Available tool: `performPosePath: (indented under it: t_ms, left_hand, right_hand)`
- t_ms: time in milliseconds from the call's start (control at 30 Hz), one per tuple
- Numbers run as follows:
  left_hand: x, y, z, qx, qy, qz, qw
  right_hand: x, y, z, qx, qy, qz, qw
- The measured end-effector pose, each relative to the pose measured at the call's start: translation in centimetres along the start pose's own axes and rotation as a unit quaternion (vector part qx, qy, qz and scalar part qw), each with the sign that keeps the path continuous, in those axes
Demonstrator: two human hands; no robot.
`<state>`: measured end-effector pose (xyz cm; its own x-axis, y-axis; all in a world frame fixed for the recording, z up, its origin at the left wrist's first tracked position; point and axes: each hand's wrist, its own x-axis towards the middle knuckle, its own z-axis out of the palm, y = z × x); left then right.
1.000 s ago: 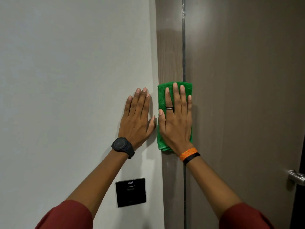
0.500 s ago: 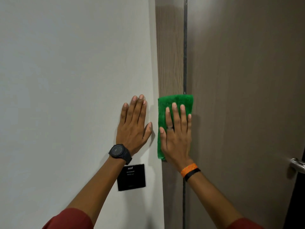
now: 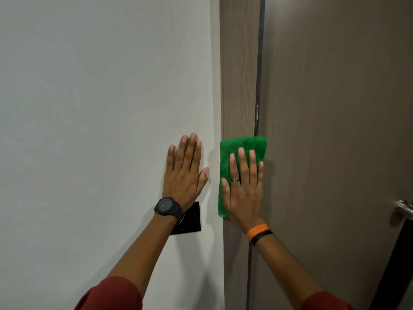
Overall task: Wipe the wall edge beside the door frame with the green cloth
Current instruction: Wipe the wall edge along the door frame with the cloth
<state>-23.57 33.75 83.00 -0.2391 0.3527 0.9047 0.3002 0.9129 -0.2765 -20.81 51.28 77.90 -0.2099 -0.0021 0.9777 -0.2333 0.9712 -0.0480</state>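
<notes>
Left of the frame, bare white wall [image 3: 89, 130] runs wide and clear; left hand [image 3: 184, 175] flat on it, fingers straight up, holding nothing, black panel [image 3: 192, 220] partly behind its wrist. Wood door frame [image 3: 239, 74] next, free above. Right hand [image 3: 243, 193] flat, fingers up, pressing green cloth [image 3: 243, 145] onto frame, long axis vertical, right edge overlapping door [image 3: 335, 130]. Handle [image 3: 404, 208] far right.

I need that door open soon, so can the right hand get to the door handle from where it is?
Probably yes. The right hand lies flat on the green cloth, and only bare door lies between it and the door handle.
</notes>
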Motion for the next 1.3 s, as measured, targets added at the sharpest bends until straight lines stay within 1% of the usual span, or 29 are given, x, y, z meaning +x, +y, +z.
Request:
performPosePath:
  t_ms: [100,200,267,500,633,733,800,867,1033,1100,1200,1300]
  left_hand:
    - [-1.0,0.4,0.2,-0.006,-0.008,-0.009,1.000]
    - [-1.8,1.1,0.6,-0.022,-0.009,-0.020,1.000]
    - [-2.4,1.5,0.9,-0.023,-0.010,-0.025,0.999]
    - [-3.9,2.7,0.9,-0.035,-0.017,-0.034,0.999]
    - [-4.5,2.9,0.4,-0.041,-0.035,-0.039,0.998]
    - [-4.8,3.0,0.5,-0.036,-0.042,-0.043,0.998]
    - [-5.1,3.2,0.6,-0.038,-0.042,-0.043,0.997]
    - [-5.2,3.3,0.7,-0.041,-0.041,-0.041,0.997]
    - [-5.5,3.3,1.1,-0.052,-0.039,-0.034,0.997]
    - [-5.6,3.2,1.2,-0.048,-0.040,-0.032,0.998]
    - [-5.5,3.2,1.2,-0.051,-0.040,-0.032,0.997]
    - [-5.3,3.3,0.8,-0.065,-0.042,-0.034,0.996]
  right_hand:
    - [3.2,0.0,0.0,0.001,0.019,0.007,1.000]
    - [3.4,-0.2,0.3,0.010,0.029,0.027,0.999]
    - [1.8,-0.3,0.5,0.016,0.025,0.031,0.999]
    - [-6.8,-0.5,0.5,0.017,-0.033,0.045,0.998]
    - [-4.7,-0.4,0.4,0.021,-0.012,0.040,0.999]
    - [-2.2,-0.2,0.7,0.022,0.008,0.052,0.998]
    - [-2.3,-0.4,1.0,0.024,0.016,0.052,0.998]
    - [-3.8,-0.4,1.2,0.021,0.012,0.047,0.999]
    - [-11.9,-0.3,1.6,0.018,-0.032,0.031,0.999]
    - [-13.5,-0.2,1.7,0.012,-0.043,0.030,0.999]
    - [-12.7,0.0,1.5,0.007,-0.046,0.013,0.999]
    - [-8.2,-0.2,1.2,0.009,-0.024,0.009,1.000]
